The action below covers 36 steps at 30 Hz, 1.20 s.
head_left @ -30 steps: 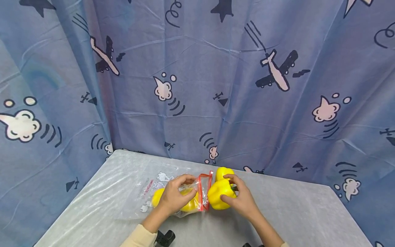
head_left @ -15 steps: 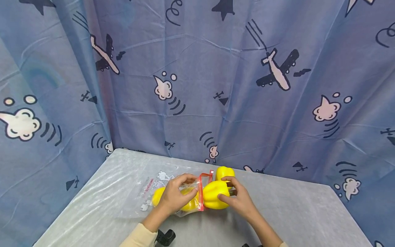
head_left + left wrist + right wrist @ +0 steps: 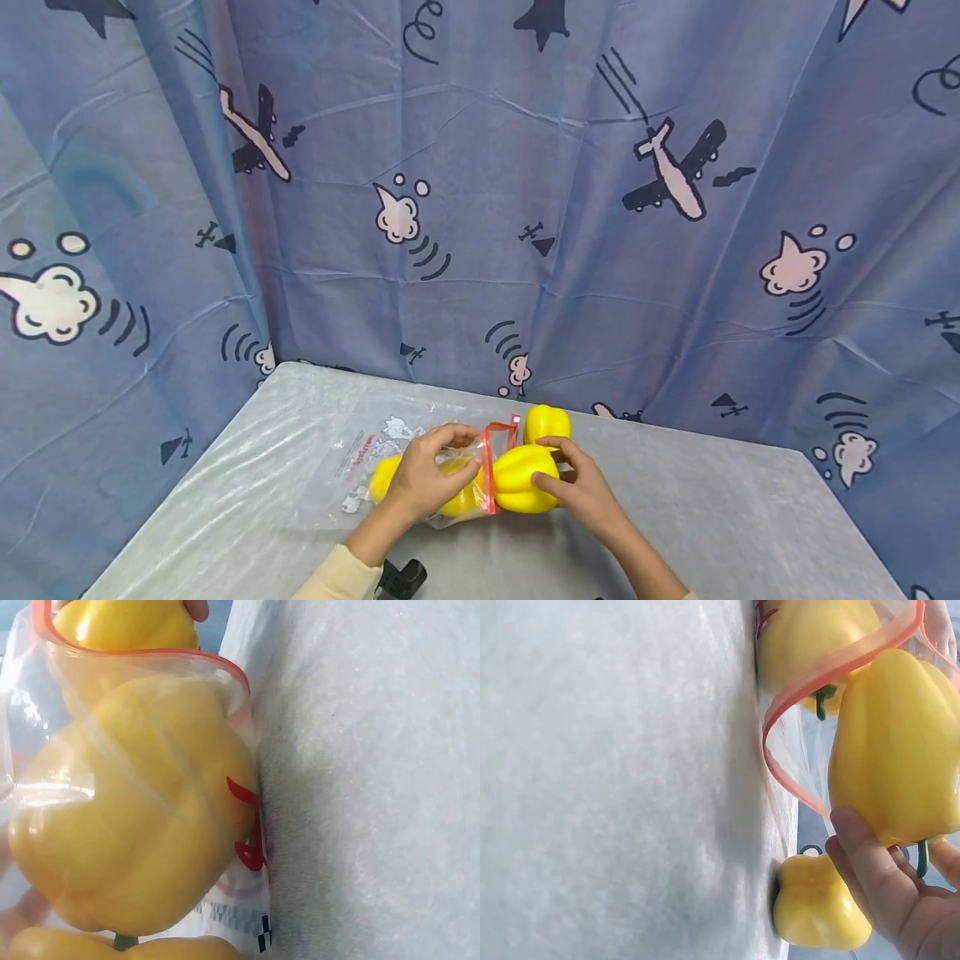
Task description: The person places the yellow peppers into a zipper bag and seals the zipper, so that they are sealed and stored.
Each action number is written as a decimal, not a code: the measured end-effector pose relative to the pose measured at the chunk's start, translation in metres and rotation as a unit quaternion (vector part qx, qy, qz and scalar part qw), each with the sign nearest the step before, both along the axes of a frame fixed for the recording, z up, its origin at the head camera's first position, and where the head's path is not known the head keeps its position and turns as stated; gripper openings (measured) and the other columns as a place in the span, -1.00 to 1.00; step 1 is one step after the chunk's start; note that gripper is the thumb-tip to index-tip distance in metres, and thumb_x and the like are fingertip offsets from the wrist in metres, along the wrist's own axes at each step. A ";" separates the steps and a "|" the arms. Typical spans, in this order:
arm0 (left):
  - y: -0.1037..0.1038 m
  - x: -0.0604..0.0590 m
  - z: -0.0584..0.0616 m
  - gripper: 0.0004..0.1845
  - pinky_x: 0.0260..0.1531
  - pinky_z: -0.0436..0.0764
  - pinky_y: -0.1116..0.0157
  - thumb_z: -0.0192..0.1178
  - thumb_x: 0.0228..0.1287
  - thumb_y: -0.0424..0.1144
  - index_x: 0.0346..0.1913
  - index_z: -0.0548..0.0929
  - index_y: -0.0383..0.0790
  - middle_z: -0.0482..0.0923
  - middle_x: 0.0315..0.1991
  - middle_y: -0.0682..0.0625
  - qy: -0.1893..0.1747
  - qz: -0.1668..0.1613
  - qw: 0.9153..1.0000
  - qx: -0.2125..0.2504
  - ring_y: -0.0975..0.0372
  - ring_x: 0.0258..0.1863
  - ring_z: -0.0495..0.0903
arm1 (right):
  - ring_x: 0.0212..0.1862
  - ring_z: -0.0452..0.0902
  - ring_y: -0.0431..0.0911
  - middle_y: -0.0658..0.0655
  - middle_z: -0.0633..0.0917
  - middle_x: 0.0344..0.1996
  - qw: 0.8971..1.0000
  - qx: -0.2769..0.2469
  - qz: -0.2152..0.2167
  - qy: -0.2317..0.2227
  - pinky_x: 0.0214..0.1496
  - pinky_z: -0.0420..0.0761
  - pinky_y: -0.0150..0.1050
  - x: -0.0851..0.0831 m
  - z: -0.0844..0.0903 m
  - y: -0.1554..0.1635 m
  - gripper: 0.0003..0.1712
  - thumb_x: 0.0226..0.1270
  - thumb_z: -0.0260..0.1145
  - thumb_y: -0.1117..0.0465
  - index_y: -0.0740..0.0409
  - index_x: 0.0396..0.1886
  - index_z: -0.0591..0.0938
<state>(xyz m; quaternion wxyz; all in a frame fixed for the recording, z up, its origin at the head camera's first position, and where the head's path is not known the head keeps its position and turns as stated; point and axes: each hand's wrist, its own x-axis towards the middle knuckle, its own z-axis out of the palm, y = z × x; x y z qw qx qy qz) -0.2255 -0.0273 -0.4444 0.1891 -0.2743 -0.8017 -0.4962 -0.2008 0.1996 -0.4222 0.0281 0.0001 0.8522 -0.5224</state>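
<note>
Yellow bell pepper [image 3: 525, 479] sits at the open mouth of the clear bag [image 3: 322, 496], its left end at the red rim [image 3: 862, 651]; you cannot tell how much of it is inside. Your right hand [image 3: 588, 487] holds it by the right, stem end, thumb on the near side and fingers on the far side, with the green stem [image 3: 922, 859] showing between. Your left hand [image 3: 423, 475] holds the bag just left of its mouth, fingers and thumb curved over the film and the right bagged pepper [image 3: 461, 493]. The left bagged pepper [image 3: 384, 477] lies deeper in, to the left of your hand. Just beyond the one you hold, the loose pepper [image 3: 547, 423] rests outside the bag on the far part of the pale table [image 3: 690, 508]. Behind the table, you face a blue printed curtain [image 3: 465, 317]. Your left sleeve [image 3: 339, 577] is cream.
</note>
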 end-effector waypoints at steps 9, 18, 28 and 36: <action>0.000 -0.001 -0.001 -0.70 -0.21 0.56 0.35 0.24 0.00 -0.12 -0.14 0.54 0.01 0.60 -0.24 0.09 0.011 -0.004 1.000 -0.001 0.32 -0.25 0.56 | -0.43 0.45 -0.07 0.15 0.49 -0.22 1.000 0.021 -0.014 -0.002 -0.50 0.57 -0.28 -0.004 -0.006 0.000 -0.40 -0.13 0.38 -0.02 -0.05 -0.01 0.44; 0.000 -0.002 -0.002 -0.70 -0.23 0.57 0.26 0.22 0.02 -0.10 -0.13 0.54 -0.01 0.59 -0.23 0.09 0.004 -0.012 1.000 0.002 0.34 -0.25 0.54 | -0.32 0.45 -0.03 0.20 0.47 -0.12 1.000 -0.010 0.008 -0.007 -0.45 0.60 -0.22 -0.001 -0.005 0.006 -0.51 0.03 0.20 0.21 0.02 0.06 0.43; 0.002 -0.001 -0.003 -0.72 -0.21 0.57 0.25 0.23 0.00 -0.16 -0.15 0.55 -0.04 0.60 -0.24 0.05 0.008 -0.020 1.000 0.005 0.26 -0.26 0.56 | -0.37 0.51 -0.05 0.28 0.42 -0.03 0.998 -0.038 0.051 -0.029 -0.38 0.62 -0.13 0.002 -0.006 0.012 -0.41 0.02 0.25 0.23 0.08 0.13 0.36; 0.006 0.002 -0.003 -0.70 -0.23 0.58 0.30 0.27 -0.06 -0.18 -0.18 0.58 -0.10 0.59 -0.26 0.15 0.017 -0.009 1.000 0.004 0.31 -0.27 0.56 | -0.42 0.55 -0.05 0.32 0.42 -0.06 0.995 -0.064 0.079 -0.015 -0.39 0.62 -0.11 0.003 -0.015 0.012 -0.41 0.01 0.28 0.24 0.11 0.11 0.36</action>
